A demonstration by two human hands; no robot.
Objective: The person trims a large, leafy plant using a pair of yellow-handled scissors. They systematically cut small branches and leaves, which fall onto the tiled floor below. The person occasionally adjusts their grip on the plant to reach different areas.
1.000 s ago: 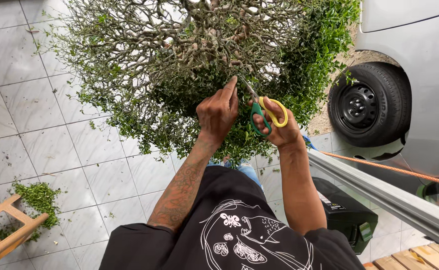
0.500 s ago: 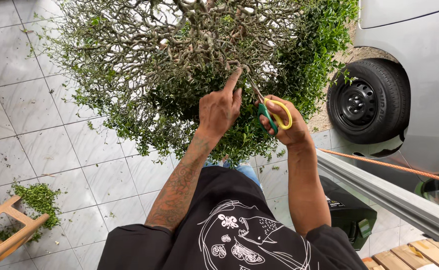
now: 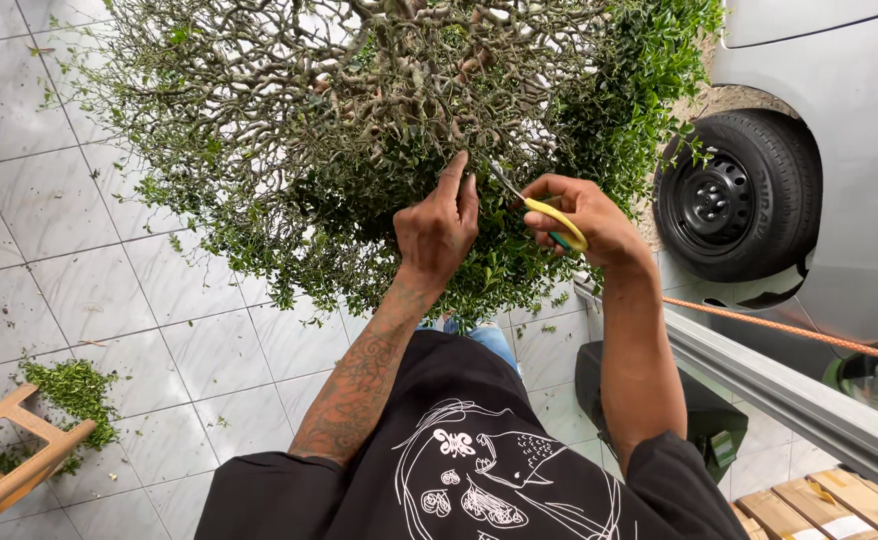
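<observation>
While my right hand (image 3: 584,215) is closed around the yellow handles of the scissors (image 3: 544,210), my left hand (image 3: 439,225) is open, with its fingers up in the twigs of the bush (image 3: 359,130). Both hands sit in the middle of the frame, close together but not touching. The thin blades point up and left, toward my left fingertips. I cannot tell if the blades are open or shut, because leaves hide them.

To cut well here, I think I should hold one twig aside with my left fingers and keep those fingers away from the blade tips. Small snips look safer than big ones, since the twigs are thick and tangled.

The bush fills the top of the frame, bare and grey up high, green lower down and on the right. Cut leaves (image 3: 74,390) lie in a pile on the tiles (image 3: 89,290) at the lower left, beside a tan stool (image 3: 9,470). A car wheel (image 3: 734,200) is at the right, with an orange rope (image 3: 779,325) below it.
</observation>
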